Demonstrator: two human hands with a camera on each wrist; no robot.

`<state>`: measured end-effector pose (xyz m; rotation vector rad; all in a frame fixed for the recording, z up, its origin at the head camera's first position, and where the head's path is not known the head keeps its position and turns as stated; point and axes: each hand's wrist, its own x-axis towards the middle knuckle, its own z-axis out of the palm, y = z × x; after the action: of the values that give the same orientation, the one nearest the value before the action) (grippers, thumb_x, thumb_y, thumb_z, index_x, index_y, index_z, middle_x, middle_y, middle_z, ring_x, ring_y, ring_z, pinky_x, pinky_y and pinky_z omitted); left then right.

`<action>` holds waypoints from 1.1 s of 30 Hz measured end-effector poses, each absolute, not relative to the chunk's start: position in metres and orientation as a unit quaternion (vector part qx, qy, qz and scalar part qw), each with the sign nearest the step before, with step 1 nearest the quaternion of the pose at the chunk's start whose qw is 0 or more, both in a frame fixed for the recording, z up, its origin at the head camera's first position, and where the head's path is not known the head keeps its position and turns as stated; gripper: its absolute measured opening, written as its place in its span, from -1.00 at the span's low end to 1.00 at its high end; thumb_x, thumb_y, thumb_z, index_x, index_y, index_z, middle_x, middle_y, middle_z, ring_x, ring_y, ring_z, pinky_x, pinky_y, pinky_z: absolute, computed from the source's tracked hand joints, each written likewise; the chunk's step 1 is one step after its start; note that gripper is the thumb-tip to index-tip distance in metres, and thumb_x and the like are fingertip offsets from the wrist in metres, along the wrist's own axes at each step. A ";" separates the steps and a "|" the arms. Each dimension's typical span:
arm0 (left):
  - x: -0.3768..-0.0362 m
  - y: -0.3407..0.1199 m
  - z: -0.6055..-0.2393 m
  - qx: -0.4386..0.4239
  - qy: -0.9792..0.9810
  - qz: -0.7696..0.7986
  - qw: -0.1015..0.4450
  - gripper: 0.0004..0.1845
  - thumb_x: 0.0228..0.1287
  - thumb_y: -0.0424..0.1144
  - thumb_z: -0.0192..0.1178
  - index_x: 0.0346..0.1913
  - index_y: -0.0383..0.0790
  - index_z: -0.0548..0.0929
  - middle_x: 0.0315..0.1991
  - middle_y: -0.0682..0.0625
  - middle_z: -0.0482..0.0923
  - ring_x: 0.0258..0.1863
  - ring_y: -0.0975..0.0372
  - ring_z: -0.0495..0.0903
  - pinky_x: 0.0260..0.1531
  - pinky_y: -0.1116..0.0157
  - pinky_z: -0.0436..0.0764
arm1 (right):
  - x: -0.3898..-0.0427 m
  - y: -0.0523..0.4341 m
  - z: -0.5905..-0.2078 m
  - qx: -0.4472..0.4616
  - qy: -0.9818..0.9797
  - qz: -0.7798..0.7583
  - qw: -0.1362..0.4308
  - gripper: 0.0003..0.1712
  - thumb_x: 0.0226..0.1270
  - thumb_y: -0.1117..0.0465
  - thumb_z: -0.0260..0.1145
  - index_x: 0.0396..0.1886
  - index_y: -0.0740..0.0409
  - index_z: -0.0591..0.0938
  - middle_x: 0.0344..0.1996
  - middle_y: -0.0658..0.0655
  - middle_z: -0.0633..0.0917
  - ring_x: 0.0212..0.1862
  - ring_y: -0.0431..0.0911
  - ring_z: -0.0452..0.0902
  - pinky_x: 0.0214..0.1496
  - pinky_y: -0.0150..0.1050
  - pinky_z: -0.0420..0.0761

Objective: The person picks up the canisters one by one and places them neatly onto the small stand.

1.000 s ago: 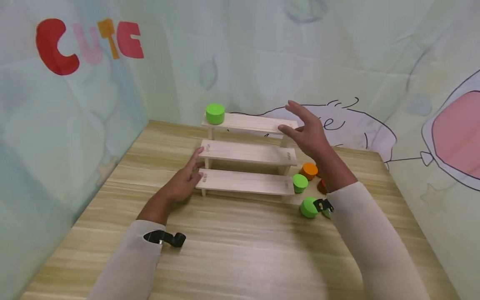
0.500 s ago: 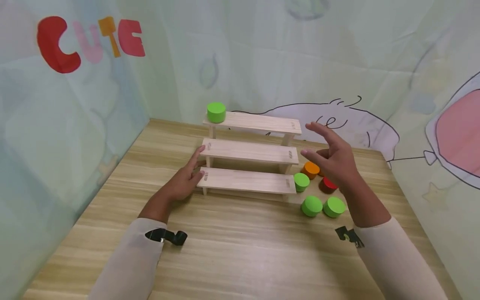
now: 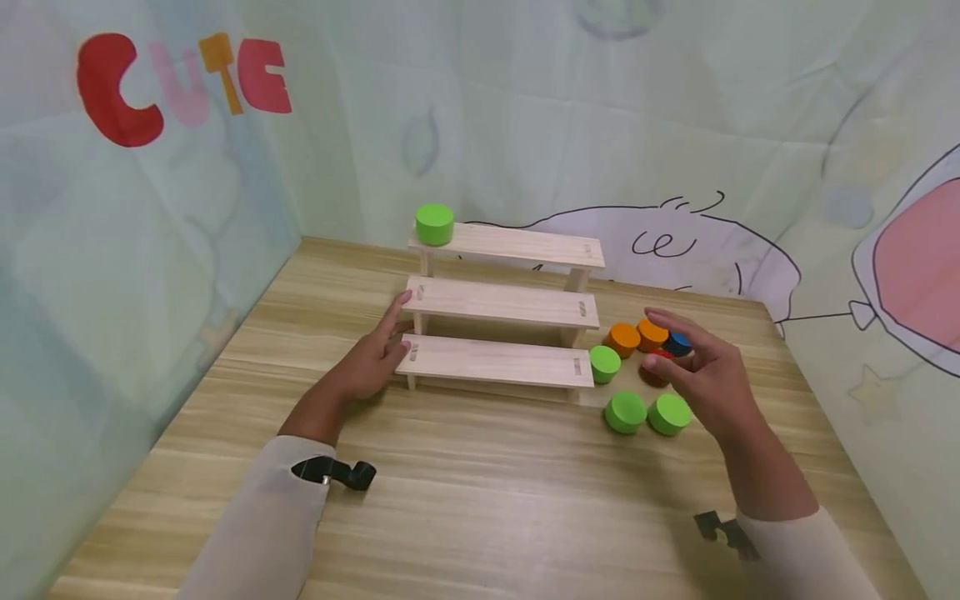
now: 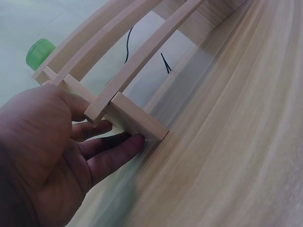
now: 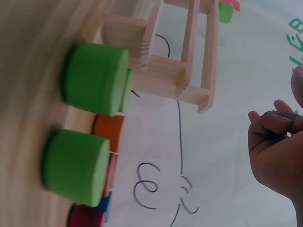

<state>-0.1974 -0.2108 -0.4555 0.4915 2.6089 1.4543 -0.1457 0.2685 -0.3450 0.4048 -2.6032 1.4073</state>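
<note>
My left hand (image 3: 367,367), fingers spread, touches the tiered rack (image 3: 495,358) at left; at right, my right hand (image 3: 716,383), thumb and forefinger apart, is by the red cylinder (image 3: 654,378), green cylinders (image 3: 626,413) crowding near, orange cylinders (image 3: 622,340) far.

Head view, lower centre: worktop (image 3: 487,500) free, hand can pass. Mid-frame: stepped rack (image 3: 502,302) blocks, left hand (image 3: 369,360) at its left end. Right: coloured blocks (image 3: 626,413) crowd sideways entry (from above, only the right hand (image 3: 712,379) obstructs).
</note>
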 end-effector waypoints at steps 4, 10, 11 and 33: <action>-0.198 -0.211 -0.456 0.160 0.862 0.478 0.059 -0.15 0.81 -0.21 -0.13 0.79 0.42 -0.38 0.72 -0.42 0.14 0.62 -0.39 0.33 0.54 -0.37 0.36 | -0.139 0.282 -0.358 0.089 -0.876 0.471 0.046 -0.27 0.48 0.20 0.53 0.60 -0.06 0.56 0.49 0.07 0.56 -0.46 -0.22 0.45 -0.48 -0.39 0.48; -0.197 -0.213 -0.457 0.164 0.858 0.483 0.058 -0.14 0.80 -0.23 -0.12 0.80 0.36 -0.37 0.72 -0.43 0.13 0.64 -0.37 0.30 0.52 -0.37 0.39 | -0.135 0.296 -0.376 0.044 -0.895 0.443 0.019 -0.26 0.45 0.17 0.57 0.58 0.01 0.58 0.46 0.13 0.62 0.14 0.09 0.65 -0.14 -0.60 0.60; -0.197 -0.213 -0.457 0.164 0.858 0.483 0.057 -0.14 0.80 -0.24 -0.12 0.80 0.35 -0.37 0.72 -0.43 0.13 0.64 -0.36 0.29 0.53 -0.37 0.39 | -0.135 0.298 -0.378 0.042 -0.899 0.436 0.015 -0.26 0.45 0.17 0.57 0.58 0.03 0.58 0.52 0.21 0.59 0.28 0.18 0.59 -0.06 -0.63 0.60; -0.199 -0.212 -0.457 0.164 0.862 0.477 0.055 -0.15 0.80 -0.22 -0.13 0.80 0.36 -0.38 0.72 -0.43 0.13 0.64 -0.37 0.29 0.54 -0.37 0.37 | -0.143 0.353 -0.411 0.053 -0.907 0.415 -0.051 -0.33 0.40 0.07 0.60 0.45 0.13 0.68 0.51 0.07 0.65 0.25 -0.64 0.34 -0.01 -0.41 0.74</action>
<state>-0.1987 -0.2116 -0.4571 0.4981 2.6163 1.4477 -0.1427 0.3526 -0.4111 0.1710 -2.9444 1.3487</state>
